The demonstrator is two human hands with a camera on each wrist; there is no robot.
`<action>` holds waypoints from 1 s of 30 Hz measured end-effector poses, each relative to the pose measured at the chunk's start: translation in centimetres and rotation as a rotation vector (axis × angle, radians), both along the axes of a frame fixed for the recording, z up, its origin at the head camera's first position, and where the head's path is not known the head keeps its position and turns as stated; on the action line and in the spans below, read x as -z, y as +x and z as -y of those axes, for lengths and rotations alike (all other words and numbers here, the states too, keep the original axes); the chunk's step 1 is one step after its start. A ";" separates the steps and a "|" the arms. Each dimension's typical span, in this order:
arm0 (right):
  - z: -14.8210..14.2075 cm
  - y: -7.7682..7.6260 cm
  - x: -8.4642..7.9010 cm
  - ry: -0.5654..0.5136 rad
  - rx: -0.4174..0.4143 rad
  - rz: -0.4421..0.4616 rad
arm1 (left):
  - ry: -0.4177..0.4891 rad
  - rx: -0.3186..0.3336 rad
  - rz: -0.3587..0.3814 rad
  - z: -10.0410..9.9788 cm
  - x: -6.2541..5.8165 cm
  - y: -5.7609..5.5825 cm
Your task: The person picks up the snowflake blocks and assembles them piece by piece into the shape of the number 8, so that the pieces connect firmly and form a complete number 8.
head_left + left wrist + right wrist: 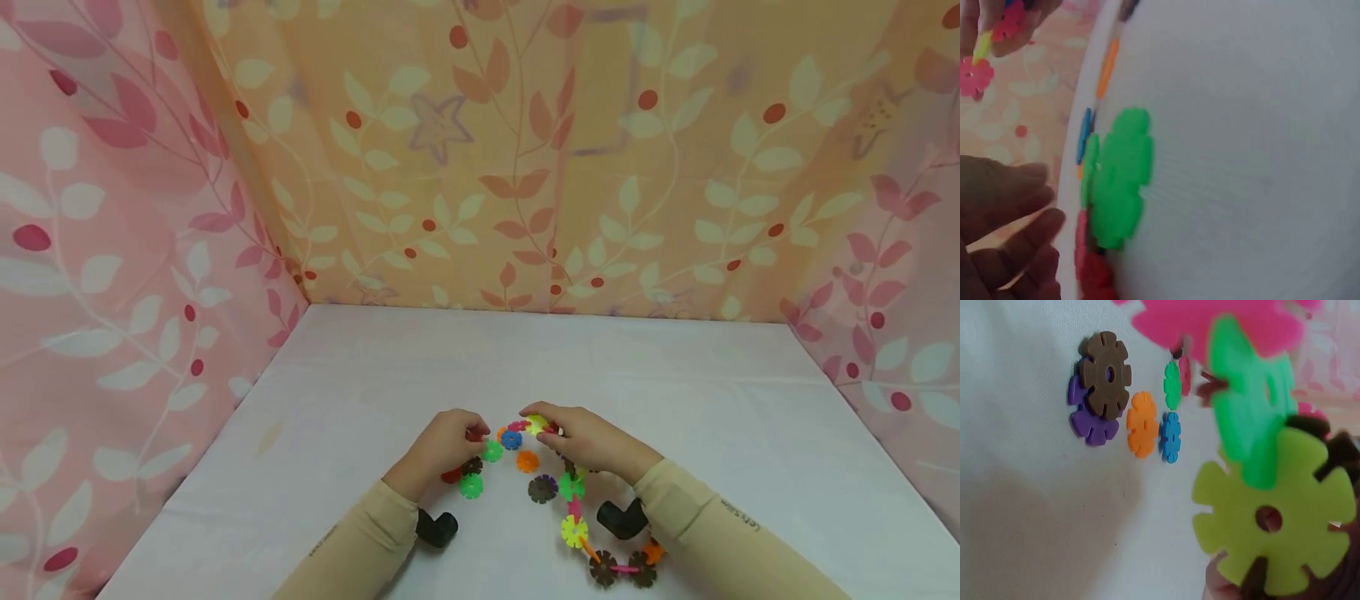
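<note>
My right hand (588, 435) pinches one end of a chain of interlocking flower-shaped plastic discs. A yellow disc (536, 425) and a pink one (517, 426) show at its fingertips. From there the chain runs toward me past a green disc (572, 486), a lower yellow disc (574, 531) and two brown ones. Close up in the right wrist view are a yellow-green disc (1272, 515) and a pink one (1222, 322). With fingers loosely bent and apart, my left hand (1007, 228) holds nothing. It hovers beside loose red (1094, 275) and green (1122, 178) discs.
Between the hands, loose discs lie on the white table (360, 367): an orange one (527, 461), a blue one (511, 439), and a brown one (1105, 375) over a purple one (1094, 428). Black devices sit at both wrists. Floral cloth walls (517, 167) enclose the back and sides.
</note>
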State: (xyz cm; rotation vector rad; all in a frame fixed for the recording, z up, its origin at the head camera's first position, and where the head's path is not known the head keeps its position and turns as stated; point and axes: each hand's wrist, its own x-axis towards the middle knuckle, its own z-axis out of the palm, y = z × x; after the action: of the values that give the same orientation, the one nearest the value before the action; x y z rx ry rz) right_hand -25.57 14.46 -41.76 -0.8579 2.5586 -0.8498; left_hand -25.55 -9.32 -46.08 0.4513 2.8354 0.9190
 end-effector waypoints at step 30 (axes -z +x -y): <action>0.0 -0.2 0.1 -0.152 0.035 -0.023 | 0.750 -0.197 0.400 -2.4 -1.2 1.0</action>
State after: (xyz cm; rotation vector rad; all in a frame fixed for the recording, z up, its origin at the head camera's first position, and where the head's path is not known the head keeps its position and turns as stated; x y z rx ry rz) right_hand -25.72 14.44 -41.82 -0.8725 2.5613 -1.0625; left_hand -24.58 -6.88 -44.90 0.0281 2.1250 1.8660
